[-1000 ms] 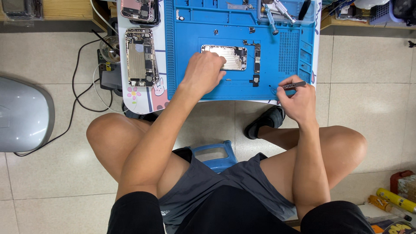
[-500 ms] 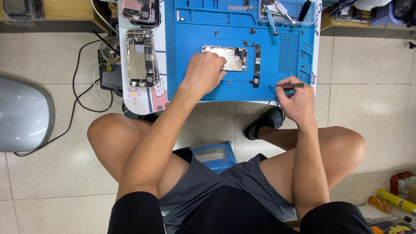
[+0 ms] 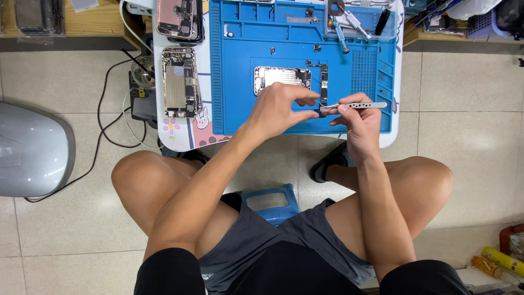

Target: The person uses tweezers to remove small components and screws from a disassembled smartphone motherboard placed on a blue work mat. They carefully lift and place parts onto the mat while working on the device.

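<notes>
My left hand (image 3: 279,106) hovers over the near part of the blue work mat (image 3: 240,76), its thumb and forefinger pinched around a tiny dark part just below an opened phone housing (image 3: 281,77). My right hand (image 3: 355,117) holds silver tweezers (image 3: 355,105) whose tips point left and meet the left fingertips. A narrow dark circuit board (image 3: 323,82) lies on the mat to the right of the housing.
Another opened phone (image 3: 180,82) lies on the white table left of the mat, and a third one (image 3: 180,19) sits beyond it. Tools (image 3: 349,24) rest at the mat's far edge. Cables (image 3: 117,117) run over the tiled floor, beside a grey rounded object (image 3: 33,150). A blue stool (image 3: 270,202) shows between my knees.
My right hand with the tweezers has moved left from the mat's right edge toward the middle. My left hand has lifted off the phone housing and pinched its fingers at the tweezer tips.
</notes>
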